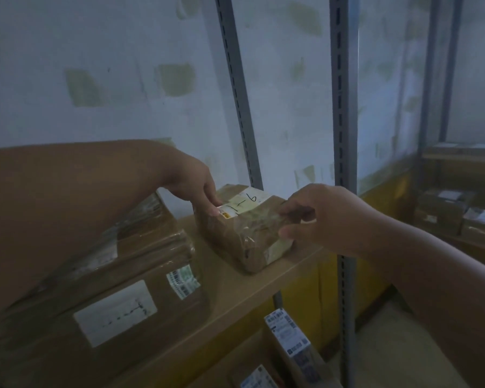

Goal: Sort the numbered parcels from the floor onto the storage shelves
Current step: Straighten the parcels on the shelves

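Note:
A small brown taped parcel [244,228] with a white label marked "1-6" sits on the wooden shelf board [269,278]. My left hand [193,186] reaches over from the left, its fingertips resting on the parcel's top left edge. At the parcel's right end my right hand [317,217] has curled fingers and thumb gripping the corner. The parcel's underside lies on the shelf.
A large brown box [104,301] with a white label fills the shelf's left part, close beside the parcel. Grey slotted uprights [343,135] stand behind and to the right. More parcels [289,340] lie on the lower shelf, others on a rack [459,211] at right.

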Demonstrator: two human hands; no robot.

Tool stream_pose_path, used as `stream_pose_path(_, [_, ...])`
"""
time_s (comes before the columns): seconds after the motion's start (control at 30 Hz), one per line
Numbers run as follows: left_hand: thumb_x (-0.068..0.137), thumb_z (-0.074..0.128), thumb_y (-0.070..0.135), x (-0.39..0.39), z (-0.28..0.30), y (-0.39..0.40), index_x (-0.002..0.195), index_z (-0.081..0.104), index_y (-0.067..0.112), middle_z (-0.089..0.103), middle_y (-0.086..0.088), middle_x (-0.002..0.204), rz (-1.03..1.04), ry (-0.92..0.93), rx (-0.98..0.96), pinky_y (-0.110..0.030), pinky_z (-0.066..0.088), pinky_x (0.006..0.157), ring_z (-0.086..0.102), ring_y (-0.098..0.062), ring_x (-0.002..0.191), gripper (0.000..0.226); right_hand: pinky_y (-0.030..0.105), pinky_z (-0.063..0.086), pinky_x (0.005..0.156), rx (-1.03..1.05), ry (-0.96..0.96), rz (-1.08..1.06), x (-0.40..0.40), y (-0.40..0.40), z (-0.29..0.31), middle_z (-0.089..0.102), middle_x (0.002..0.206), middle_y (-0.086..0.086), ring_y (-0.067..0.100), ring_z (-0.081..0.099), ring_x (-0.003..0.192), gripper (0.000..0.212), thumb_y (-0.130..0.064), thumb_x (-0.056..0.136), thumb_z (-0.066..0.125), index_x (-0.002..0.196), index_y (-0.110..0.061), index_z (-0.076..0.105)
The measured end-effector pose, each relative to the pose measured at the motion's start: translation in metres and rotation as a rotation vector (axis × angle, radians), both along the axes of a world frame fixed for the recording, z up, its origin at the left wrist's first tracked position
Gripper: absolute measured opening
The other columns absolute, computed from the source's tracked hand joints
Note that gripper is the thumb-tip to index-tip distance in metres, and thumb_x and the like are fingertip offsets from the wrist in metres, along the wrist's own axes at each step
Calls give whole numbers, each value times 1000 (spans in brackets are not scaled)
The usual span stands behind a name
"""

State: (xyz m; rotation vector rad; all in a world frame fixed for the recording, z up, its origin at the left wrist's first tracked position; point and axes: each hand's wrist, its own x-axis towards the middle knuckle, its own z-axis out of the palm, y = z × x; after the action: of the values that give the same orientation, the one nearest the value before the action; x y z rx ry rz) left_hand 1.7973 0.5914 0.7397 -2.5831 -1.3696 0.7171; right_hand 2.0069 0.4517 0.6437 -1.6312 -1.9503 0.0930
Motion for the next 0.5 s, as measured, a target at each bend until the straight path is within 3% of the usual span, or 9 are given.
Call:
stream_pose_path(0.3, [93, 50, 60, 1, 9, -18, 142, 53, 36, 53, 6, 144, -61, -31, 62, -33, 32, 108, 47, -16, 131, 54, 17, 43, 74, 84, -12, -98, -4, -14, 1, 56, 111, -20, -1, 54, 92, 39, -58, 80, 67, 115, -40, 64])
stream_pose_path(0.4, [95, 51, 58, 0, 15, -34, 139, 55, 38, 55, 7, 142, -87, -74, 85, -33, 33, 106, 49, -15, 128, 49, 18, 42, 76, 142, -22, -92, -9, -25, 4, 50, 114, -22, 0, 51, 98, 42, -58, 82, 66, 121, -42, 59])
stream_pose_path(0.5, [91, 58, 59, 0, 25, -52, 134, 59, 43, 58, 9, 134, -59, -165, 104, -33, 40, 102, 53, -11, 112, 46, 20, 45, 79, 216, -23, -52, -11, -32, 13, 49, 114, -22, 0, 51, 97, 39, -55, 85, 64, 121, -40, 59])
